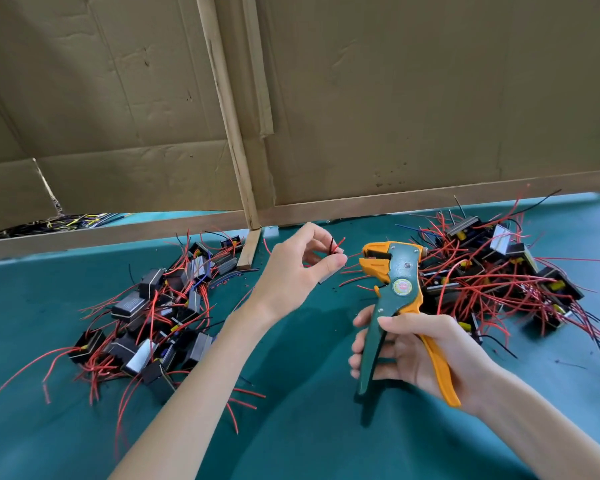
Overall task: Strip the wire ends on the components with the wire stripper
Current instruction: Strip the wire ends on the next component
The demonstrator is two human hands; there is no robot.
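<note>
Gripping the wire stripper (400, 271) by its handles, right hand (420, 355) at lower right. Pinching red and black wires (335, 242) in the left hand (291, 271) grip at centre, just left of the stripper's head. Lying heaped on the counter (309, 427) at both sides, components (153, 317).

1. Bright, soft, even light fills the whole frame.
2. Faint, blurred-edged shadows lie on the green cloth (291, 427) at lower centre.
3. Wide-angle distortion bows the wooden rail (430, 199) toward both side edges; corners look slightly soft.
</note>
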